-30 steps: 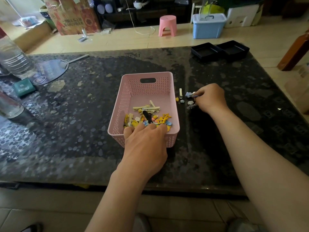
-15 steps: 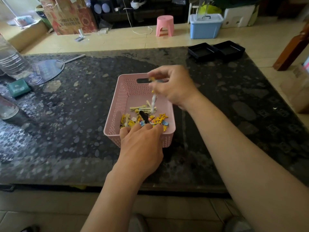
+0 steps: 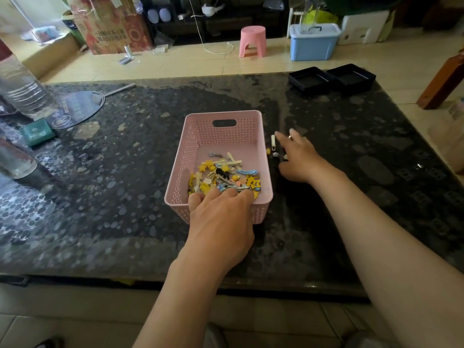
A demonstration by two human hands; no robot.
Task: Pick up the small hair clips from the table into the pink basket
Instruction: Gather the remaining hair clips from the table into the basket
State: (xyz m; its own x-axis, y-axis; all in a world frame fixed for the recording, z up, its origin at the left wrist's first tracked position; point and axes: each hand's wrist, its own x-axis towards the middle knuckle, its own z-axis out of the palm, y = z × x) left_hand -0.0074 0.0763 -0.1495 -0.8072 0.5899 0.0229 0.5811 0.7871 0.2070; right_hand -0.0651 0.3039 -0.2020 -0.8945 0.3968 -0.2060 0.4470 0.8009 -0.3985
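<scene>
Small hair clips loose on the dark surface, just right of the pink basket; one long white clip among them. More clips heaped in the basket's near half. Right hand low over the loose ones, fingers spread wide, holding nothing. Left hand curled over the basket's near rim, gripping it. Two black trays well apart at the far right corner.
</scene>
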